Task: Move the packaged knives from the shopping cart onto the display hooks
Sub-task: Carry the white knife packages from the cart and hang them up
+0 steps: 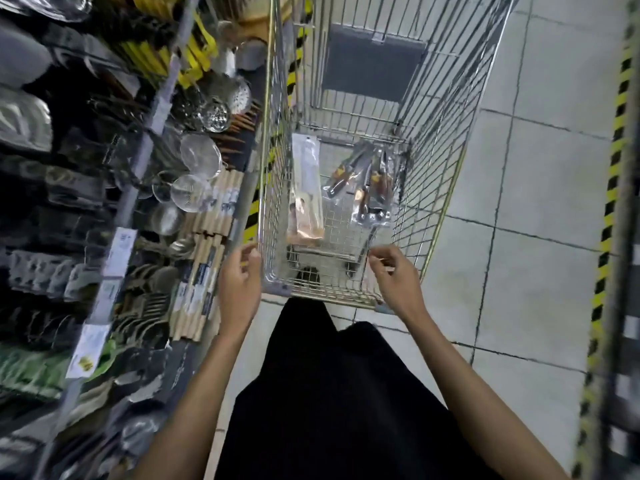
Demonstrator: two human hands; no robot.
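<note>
A wire shopping cart point(446, 140) stands in front of me on a tiled floor. On its bottom lie clear bags of knives with brown handles point(369, 181) toward the right. A long carded knife package point(304, 188) lies along the left side. My left hand point(239, 282) hovers at the cart's near left corner, fingers loosely curled and holding nothing. Over the near rim at the right is my right hand point(394, 275), fingers also loosely curled and empty. Neither hand touches a package.
Display shelving on the left holds hanging strainers point(194, 181), wooden rolling pins point(204, 258), ladles and yellow-carded items point(173, 53). Black-and-yellow hazard tape point(609, 202) runs along a rack at the right. Grey floor tiles point(540, 237) lie right of the cart. My dark clothing fills the bottom centre.
</note>
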